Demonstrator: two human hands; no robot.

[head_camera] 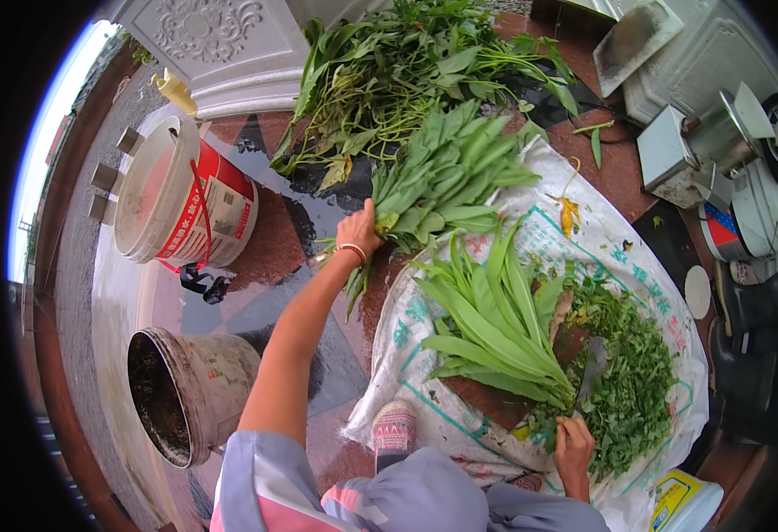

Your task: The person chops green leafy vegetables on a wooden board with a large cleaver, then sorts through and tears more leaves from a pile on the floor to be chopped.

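Note:
My left hand (360, 231) reaches forward and is closed around the stems of a bunch of leafy greens (445, 173), whose leaves fan out to the right. My right hand (574, 442) is low on the right, with its fingers curled at the near end of a knife (592, 372); the handle is mostly hidden in it. The grey blade points away over chopped greens (641, 386). Just left of the blade, a bundle of long pale green leaves (502, 319) rests across a reddish-brown board (489, 399). A white woven sack (415, 332) is spread beneath them.
A large heap of leafy vines (389, 86) lies beyond on the wet tiled floor. To the left stand a red-and-white bucket (229, 206) and a dirty bucket tipped over (223, 379). Dark boots (751, 299) and a metal appliance (721, 133) are at right. My shoe (394, 425) touches the sack's edge.

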